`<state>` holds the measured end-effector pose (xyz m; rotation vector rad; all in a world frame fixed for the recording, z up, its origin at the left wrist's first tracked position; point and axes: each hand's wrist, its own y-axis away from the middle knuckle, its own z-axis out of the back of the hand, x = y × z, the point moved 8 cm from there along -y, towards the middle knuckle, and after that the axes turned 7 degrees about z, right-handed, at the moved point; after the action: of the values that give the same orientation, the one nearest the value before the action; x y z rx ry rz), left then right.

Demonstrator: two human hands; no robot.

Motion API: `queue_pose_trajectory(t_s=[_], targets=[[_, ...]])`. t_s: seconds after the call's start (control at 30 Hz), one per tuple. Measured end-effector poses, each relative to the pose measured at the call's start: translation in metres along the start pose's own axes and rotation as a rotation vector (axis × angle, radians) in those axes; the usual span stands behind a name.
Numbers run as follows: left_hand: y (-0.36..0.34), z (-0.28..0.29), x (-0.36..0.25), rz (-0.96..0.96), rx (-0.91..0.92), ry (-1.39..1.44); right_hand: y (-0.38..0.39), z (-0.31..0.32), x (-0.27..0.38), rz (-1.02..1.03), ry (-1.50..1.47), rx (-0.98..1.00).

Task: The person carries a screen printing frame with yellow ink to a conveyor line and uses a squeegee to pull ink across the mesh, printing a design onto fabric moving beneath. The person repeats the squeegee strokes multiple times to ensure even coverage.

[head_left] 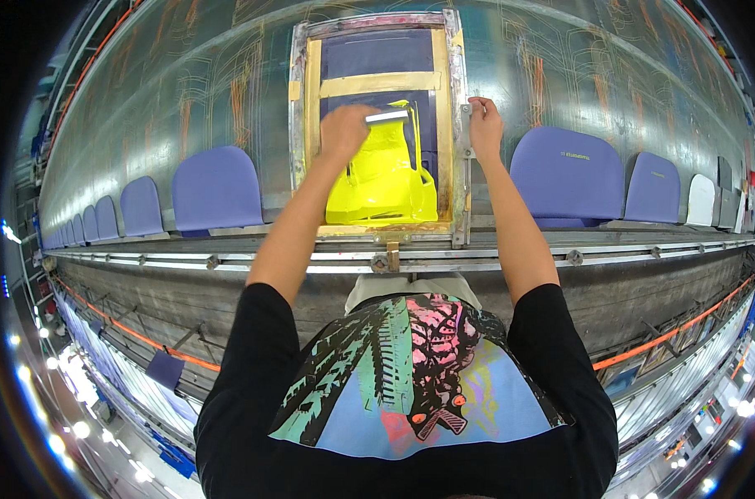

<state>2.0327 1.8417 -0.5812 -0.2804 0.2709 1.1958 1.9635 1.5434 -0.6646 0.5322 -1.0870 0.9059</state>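
A screen-printing frame (298,71) lies on the long table ahead of me, its mesh edged with tan tape. Bright yellow ink (377,179) covers the near part of the dark mesh, with streaks up the right side. My left hand (344,131) is closed on a squeegee (387,117), which rests at the far end of the yellow ink; the hand is slightly blurred. At the frame's right side, my right hand (486,126) is closed with its fingertips on the edge, beside a metal bracket (467,133).
Purple fabric panels (216,187) lie in a row along the table, with more purple panels (567,175) to the right and a white panel (700,200) beyond. A metal rail (311,263) runs along the near edge. Orange bars (643,341) stretch behind me on both sides.
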Motion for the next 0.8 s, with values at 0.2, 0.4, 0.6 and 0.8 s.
queue_pose_trajectory(t_s=[0.2, 0.4, 0.6, 0.8], targets=[[0.115, -0.013, -0.033, -0.159, -0.147, -0.030, 0.003, 0.010, -0.003, 0.002, -0.020, -0.031], [0.097, -0.014, -0.017, -0.083, -0.081, 0.128, 0.004, 0.013, -0.003, 0.043, 0.020, -0.035], [-0.001, 0.005, -0.006, 0.083, 0.073, 0.001, 0.001, -0.005, 0.001, 0.026, -0.034, 0.004], [0.072, -0.014, -0.034, -0.073, -0.057, -0.068, -0.022, 0.006, 0.010, 0.070, -0.034, 0.005]])
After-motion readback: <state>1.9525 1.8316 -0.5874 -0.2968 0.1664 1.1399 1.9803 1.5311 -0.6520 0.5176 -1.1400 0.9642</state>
